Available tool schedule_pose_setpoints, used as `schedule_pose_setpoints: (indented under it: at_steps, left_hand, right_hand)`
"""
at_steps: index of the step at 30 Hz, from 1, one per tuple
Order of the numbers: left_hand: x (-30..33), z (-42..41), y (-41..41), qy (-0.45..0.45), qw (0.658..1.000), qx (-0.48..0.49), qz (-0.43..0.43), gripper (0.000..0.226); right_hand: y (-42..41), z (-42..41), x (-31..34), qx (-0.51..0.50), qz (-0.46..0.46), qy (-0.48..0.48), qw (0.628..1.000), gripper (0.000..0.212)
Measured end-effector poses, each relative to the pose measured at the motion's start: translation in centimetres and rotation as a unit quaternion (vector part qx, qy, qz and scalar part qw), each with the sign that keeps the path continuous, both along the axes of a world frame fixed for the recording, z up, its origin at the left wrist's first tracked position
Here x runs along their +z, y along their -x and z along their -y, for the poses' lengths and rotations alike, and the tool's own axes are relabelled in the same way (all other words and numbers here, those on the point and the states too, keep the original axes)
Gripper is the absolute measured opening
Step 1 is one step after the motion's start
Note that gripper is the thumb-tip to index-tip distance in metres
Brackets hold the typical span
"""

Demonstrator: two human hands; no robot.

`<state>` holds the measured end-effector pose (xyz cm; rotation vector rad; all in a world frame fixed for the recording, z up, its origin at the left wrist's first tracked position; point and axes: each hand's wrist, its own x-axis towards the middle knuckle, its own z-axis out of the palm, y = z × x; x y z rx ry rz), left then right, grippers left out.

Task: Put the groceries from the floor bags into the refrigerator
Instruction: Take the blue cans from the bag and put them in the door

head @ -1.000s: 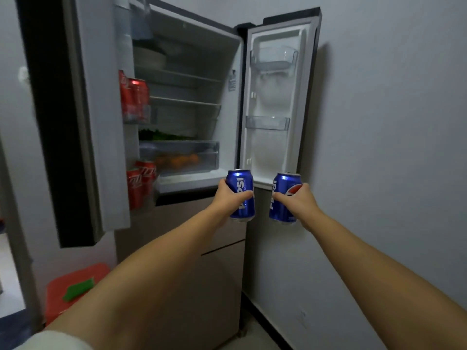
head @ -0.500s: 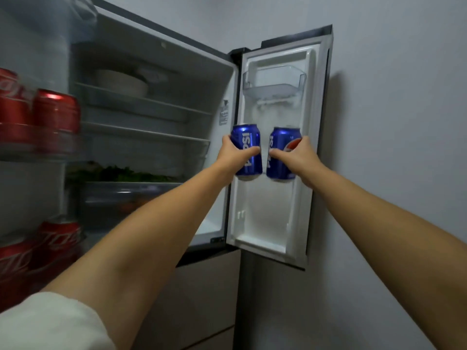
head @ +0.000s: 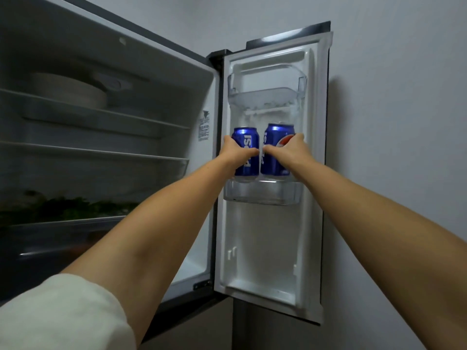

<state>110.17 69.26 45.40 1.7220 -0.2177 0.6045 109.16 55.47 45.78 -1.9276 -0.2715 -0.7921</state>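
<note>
Nearest the camera, a pale sleeve (head: 60,314) covers the left upper arm at the lower left corner of the view, and both bare forearms extend forward toward the open right door (head: 267,248) of the refrigerator (head: 106,56). The left hand (head: 233,154) curls its fingers round an upright blue can (head: 247,152), and the right hand (head: 290,150) grips a second blue can (head: 276,147) in the same manner, thumb across its front. The two cans stand side by side, almost touching, with their bases just above the rim of the middle door bin (head: 262,195); whether they rest on its floor cannot be told. Above them hangs the clear upper door bin (head: 265,92), near the door's top edge. Farther back, inside the cabinet, leafy greens (head: 63,205) lie above the drawer front at the lower left, beneath two glass shelves. On the upper shelf, toward the back left corner, sits a stack of pale plates (head: 73,89).
</note>
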Motion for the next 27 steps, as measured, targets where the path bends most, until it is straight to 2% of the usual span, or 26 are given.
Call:
schedule_pose_setpoints:
  at_steps: [3, 12, 21, 27]
  left_hand:
    - [-0.6, 0.0, -1.7, -0.025, 0.999, 0.000, -0.032, 0.080]
    - [-1.4, -0.4, -2.9, -0.127, 0.990, 0.033, -0.051, 0.095]
    - [-2.5, -0.7, -3.4, -0.137, 0.987, 0.049, -0.062, 0.093]
    - [-2.9, -0.8, -3.0, -0.148, 0.985, 0.066, -0.064, 0.087]
  right_hand:
    - [-1.0, -0.5, -0.9, -0.027, -0.028, 0.041, 0.998, 0.083]
    - [-1.8, -1.2, -2.0, -0.072, -0.068, 0.150, 0.984, 0.098]
    - [-1.2, -1.2, -2.3, -0.101, -0.060, 0.186, 0.976, 0.084]
    - [0.0, -0.5, -3.7, -0.102, 0.019, 0.175, 0.979, 0.062]
